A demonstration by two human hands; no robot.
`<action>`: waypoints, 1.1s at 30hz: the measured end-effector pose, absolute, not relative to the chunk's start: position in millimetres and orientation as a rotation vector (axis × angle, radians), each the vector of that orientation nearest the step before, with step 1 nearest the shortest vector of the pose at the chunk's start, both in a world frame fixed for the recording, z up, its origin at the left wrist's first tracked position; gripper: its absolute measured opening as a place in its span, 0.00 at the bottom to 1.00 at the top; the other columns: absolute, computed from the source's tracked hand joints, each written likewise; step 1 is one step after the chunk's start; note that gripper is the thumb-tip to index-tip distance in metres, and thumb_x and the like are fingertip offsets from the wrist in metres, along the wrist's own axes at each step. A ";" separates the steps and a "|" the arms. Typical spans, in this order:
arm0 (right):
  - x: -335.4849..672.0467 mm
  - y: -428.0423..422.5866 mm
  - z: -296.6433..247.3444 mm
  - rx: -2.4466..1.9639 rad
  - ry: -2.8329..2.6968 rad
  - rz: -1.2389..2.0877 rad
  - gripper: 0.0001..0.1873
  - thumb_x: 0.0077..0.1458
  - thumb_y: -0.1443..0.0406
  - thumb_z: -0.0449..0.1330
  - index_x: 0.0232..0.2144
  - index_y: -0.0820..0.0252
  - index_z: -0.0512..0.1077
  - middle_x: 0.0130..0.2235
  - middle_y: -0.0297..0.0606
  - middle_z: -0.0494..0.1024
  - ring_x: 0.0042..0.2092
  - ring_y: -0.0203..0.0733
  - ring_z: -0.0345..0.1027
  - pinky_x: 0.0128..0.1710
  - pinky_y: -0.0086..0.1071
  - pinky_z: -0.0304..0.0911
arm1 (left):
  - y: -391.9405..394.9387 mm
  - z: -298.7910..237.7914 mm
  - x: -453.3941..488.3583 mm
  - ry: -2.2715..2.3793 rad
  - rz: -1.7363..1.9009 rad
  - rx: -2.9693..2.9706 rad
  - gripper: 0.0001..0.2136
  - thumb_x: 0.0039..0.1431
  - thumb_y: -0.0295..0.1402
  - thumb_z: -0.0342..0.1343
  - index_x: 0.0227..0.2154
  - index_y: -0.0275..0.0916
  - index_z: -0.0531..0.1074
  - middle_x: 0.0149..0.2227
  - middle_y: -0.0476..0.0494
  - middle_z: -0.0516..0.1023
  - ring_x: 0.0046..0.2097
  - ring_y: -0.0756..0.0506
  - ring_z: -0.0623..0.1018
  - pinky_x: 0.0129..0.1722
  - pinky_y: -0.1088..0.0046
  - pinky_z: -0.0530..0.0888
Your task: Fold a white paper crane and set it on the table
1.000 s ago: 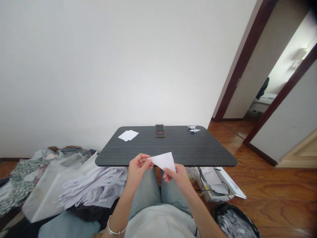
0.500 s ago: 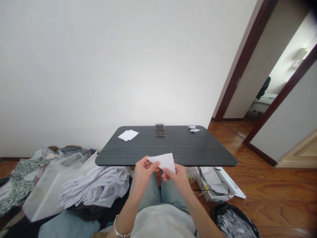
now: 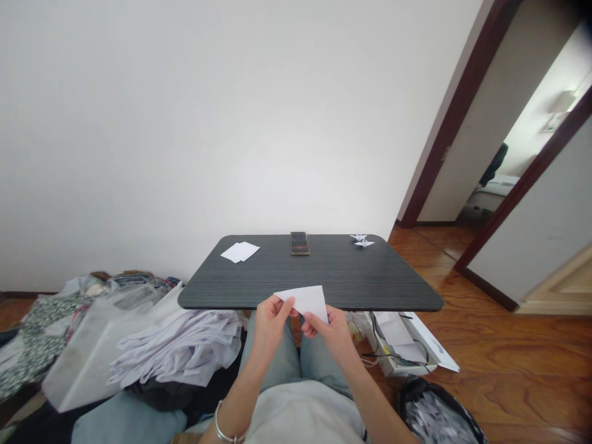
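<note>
A white paper folded into a triangle (image 3: 308, 300) is held in the air just in front of the near edge of the dark table (image 3: 309, 271). My left hand (image 3: 269, 327) pinches its left corner between thumb and fingers. My right hand (image 3: 330, 330) pinches its lower right corner. Both hands hover above my lap in light jeans. A silver bracelet (image 3: 222, 430) circles my left wrist.
On the table lie loose white sheets (image 3: 239, 251) at the far left, a small dark box (image 3: 300, 243) at the far middle, and folded paper cranes (image 3: 361, 240) at the far right. White cloth and bags (image 3: 139, 345) pile up on the left. A box with papers (image 3: 402, 345) sits on the wooden floor.
My left hand has slid rightward along the paper, closer to my right hand. The paper's left corner has shifted slightly right and the triangle sits a little lower.
</note>
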State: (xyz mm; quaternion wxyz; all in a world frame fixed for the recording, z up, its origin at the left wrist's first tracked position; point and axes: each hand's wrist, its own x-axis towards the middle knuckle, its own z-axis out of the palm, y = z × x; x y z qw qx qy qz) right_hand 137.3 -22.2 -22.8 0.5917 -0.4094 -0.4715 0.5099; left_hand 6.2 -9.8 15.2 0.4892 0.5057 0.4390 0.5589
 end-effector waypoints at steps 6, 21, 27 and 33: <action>137.9 -22.2 -22.0 -0.973 -1.093 1.161 0.16 0.42 0.56 0.64 0.19 0.64 0.71 0.17 0.37 0.75 0.17 0.35 0.66 0.17 0.27 0.63 | -11.6 16.9 6.5 1.077 1.383 1.279 0.11 0.48 0.39 0.57 0.22 0.35 0.73 0.20 0.48 0.75 0.25 0.48 0.73 0.29 0.74 0.70; 139.3 -20.4 -24.5 -0.945 -1.179 1.146 0.14 0.43 0.57 0.64 0.26 0.64 0.75 0.22 0.37 0.77 0.23 0.39 0.68 0.23 0.30 0.64 | -8.7 18.3 7.6 1.033 1.447 1.213 0.10 0.45 0.38 0.59 0.21 0.35 0.69 0.19 0.51 0.71 0.23 0.52 0.69 0.25 0.77 0.67; 145.5 -18.2 -17.9 -0.950 -1.167 1.071 0.14 0.44 0.56 0.62 0.29 0.62 0.75 0.25 0.36 0.76 0.25 0.39 0.65 0.23 0.29 0.59 | -6.4 19.6 3.5 1.003 1.310 1.340 0.11 0.47 0.38 0.58 0.20 0.35 0.68 0.19 0.52 0.69 0.22 0.53 0.67 0.22 0.79 0.64; 139.0 -22.9 -15.3 -0.912 -1.116 1.096 0.15 0.45 0.54 0.61 0.28 0.61 0.72 0.26 0.36 0.74 0.26 0.39 0.64 0.24 0.29 0.59 | -7.6 12.6 9.8 0.956 1.202 1.289 0.14 0.41 0.36 0.63 0.31 0.33 0.72 0.27 0.43 0.77 0.27 0.49 0.73 0.24 0.77 0.67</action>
